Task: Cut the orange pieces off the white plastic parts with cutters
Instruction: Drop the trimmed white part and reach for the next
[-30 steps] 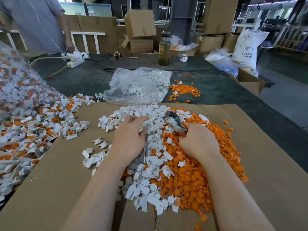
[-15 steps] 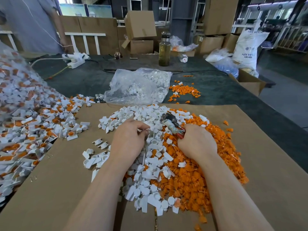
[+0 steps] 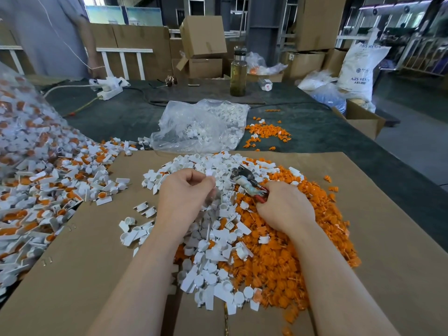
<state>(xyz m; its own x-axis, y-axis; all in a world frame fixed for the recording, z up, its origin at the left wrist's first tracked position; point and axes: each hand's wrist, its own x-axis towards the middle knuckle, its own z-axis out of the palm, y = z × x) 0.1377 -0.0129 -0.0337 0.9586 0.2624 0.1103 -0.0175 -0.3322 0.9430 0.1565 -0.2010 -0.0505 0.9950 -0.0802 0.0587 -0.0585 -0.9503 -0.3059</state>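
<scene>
Now the left hand (image 3: 184, 197) has lifted off the heap, fingers curled, pinching a small white part (image 3: 210, 172) that it was only reaching for a second ago. The right hand (image 3: 283, 209) stays wrapped round the cutters (image 3: 247, 181), blades raised over the orange pieces (image 3: 278, 258). Farther back lies a clear bag (image 3: 201, 126).

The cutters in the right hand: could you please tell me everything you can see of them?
The cutters are a small plier-type hand tool with a dark grey metal head and red handles, one wrapped in what looks like grubby pale tape. The right hand holds the handles in its grip, so their ends are hidden. The tool points up and to the left, head above the seam between the white pieces and the orange pieces. Whether the jaws are open cannot be made out.
</scene>
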